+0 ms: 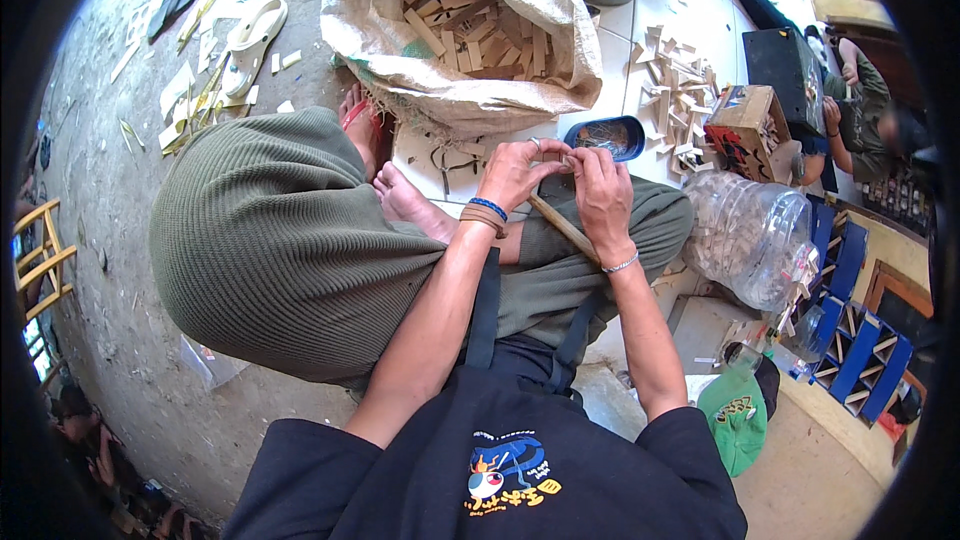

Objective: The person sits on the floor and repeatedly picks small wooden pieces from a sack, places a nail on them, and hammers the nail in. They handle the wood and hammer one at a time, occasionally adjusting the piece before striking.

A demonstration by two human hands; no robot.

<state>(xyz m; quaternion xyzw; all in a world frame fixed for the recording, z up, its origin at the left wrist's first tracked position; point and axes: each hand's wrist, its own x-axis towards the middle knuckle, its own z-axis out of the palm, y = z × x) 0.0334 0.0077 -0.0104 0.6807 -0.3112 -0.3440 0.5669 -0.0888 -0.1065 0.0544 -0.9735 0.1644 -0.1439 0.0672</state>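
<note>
My left hand point(512, 178) and my right hand point(603, 198) meet above my crossed legs, fingertips pinched close together. Whatever they hold between them is too small and covered to make out. A slim wooden handle point(563, 224) lies slantwise across my lap beneath the hands, reaching toward my right wrist; its far end is hidden by the left hand. Just beyond my fingertips sits a small blue tray point(640, 138) containing many thin metal pieces that look like nails.
A white woven sack point(362, 45) full of short wooden pieces point(482, 38) stands ahead. More wood strips point(672, 105) lie piled on tiles, beside a cardboard box point(733, 132). A clear plastic jar point(745, 230) lies right. Another person point(862, 105) sits far right. A clog point(255, 45) is left.
</note>
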